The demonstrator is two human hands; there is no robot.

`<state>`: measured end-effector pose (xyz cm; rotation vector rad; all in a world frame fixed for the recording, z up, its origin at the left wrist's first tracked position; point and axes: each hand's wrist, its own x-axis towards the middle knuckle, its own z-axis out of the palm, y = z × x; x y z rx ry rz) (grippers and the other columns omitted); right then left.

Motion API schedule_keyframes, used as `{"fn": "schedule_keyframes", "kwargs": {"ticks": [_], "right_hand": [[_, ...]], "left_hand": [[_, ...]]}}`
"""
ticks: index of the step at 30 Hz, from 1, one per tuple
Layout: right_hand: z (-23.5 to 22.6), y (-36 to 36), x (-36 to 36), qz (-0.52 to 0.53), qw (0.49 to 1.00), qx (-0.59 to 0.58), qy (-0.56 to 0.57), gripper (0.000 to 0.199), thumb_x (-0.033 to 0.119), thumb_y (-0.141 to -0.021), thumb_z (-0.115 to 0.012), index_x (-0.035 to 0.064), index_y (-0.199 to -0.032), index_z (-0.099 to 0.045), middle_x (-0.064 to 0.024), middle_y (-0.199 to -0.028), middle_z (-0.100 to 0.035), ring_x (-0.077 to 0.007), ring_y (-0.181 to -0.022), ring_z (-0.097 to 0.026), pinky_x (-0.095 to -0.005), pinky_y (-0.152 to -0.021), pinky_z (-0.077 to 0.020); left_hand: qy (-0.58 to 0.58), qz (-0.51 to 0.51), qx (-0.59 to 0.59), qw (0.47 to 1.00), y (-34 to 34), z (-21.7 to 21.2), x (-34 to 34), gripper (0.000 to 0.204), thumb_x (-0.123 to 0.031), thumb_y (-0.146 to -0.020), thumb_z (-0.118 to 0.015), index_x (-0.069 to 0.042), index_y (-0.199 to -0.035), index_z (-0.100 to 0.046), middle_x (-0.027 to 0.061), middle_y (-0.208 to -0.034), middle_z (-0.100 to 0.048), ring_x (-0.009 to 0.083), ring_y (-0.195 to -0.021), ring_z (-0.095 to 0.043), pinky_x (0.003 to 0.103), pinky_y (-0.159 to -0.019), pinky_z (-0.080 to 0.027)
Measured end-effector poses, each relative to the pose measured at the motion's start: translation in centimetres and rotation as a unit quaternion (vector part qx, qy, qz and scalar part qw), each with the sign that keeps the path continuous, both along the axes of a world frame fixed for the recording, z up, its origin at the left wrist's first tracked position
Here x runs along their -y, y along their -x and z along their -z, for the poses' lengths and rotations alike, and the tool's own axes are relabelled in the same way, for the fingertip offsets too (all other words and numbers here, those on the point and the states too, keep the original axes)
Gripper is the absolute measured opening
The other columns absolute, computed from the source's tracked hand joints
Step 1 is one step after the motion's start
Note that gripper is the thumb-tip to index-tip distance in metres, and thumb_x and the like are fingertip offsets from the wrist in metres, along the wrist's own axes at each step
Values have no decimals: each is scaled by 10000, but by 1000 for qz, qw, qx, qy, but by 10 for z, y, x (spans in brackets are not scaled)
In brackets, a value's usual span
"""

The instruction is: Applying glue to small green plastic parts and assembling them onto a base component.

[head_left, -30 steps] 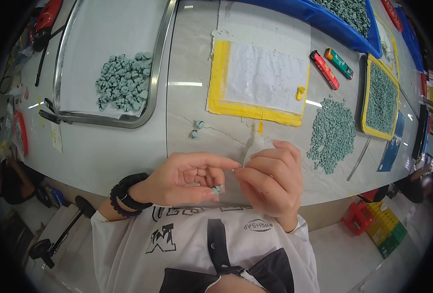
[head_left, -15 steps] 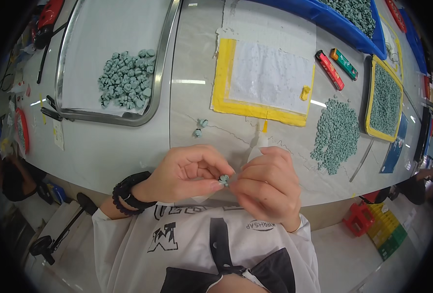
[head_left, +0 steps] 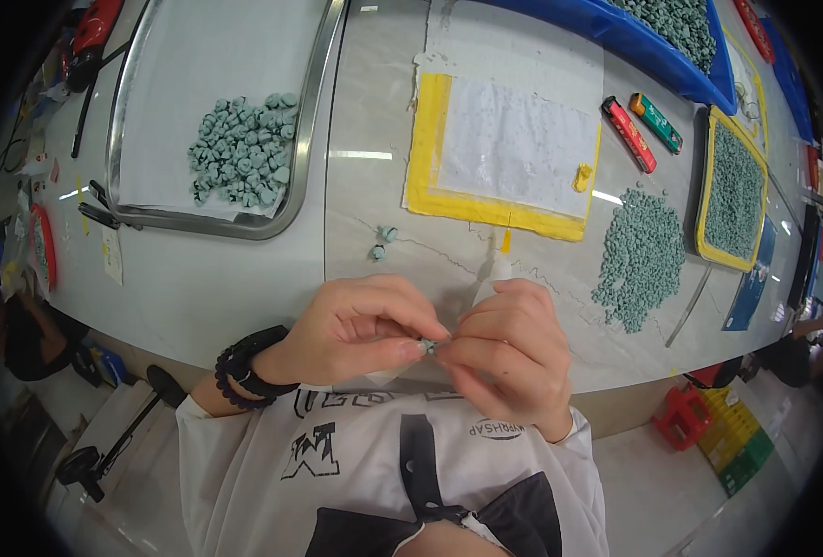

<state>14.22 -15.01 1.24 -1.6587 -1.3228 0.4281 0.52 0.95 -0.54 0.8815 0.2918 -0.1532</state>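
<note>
A small grey-green flower-like piece (head_left: 428, 347) is pinched between the thumb and fingers of my left hand (head_left: 365, 327). Fingertips of my right hand (head_left: 513, 345) meet it from the other side, largely covering it. Tucked in the right hand is a white squeeze bottle (head_left: 497, 273) with a slim yellow tip, pointing away from me; the rest of it is hidden behind the fingers. Beyond my left hand, two similar pieces (head_left: 387, 234) lie on the table. Many more sit in a pile (head_left: 244, 153) on white paper in a metal tray (head_left: 286, 212) at left.
Ahead lies a yellow-edged white board (head_left: 513, 139). Right of it are red (head_left: 628, 135) and green (head_left: 655, 123) cutter-like tools, loose tiny grey-green pieces (head_left: 641, 255), a thin metal rod (head_left: 690, 306) and a filled yellow-rimmed tray (head_left: 699, 223). A blue bin (head_left: 653, 76) stands at the back.
The fingers of both hands have closed in on the small piece, so less of it shows. The bottle stays in my right hand.
</note>
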Motion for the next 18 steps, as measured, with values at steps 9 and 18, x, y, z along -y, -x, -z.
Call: {"fn": "schedule_keyframes", "kwargs": {"ticks": [9,18], "right_hand": [[1,1,0,5,1000,-10,10,219,32,-570,-723,98,-770,-665,-17,-777,-606,-187,-734,-578,-405,-815,-431],[0,7,-4,45,998,25,20,240,-5,-573,-730,99,-780,-669,-2,-766,-604,-165,-718,-570,-392,-841,-414]], "left_hand": [[-36,-6,9,999,0,1,3,253,160,-770,-556,65,-997,-612,142,-1034,-561,176,-936,-588,270,-811,-495],[-18,-54,-13,998,0,1,4,217,137,-793,-545,72,-992,-604,164,-1019,-578,178,-877,-603,281,-757,-520]]}}
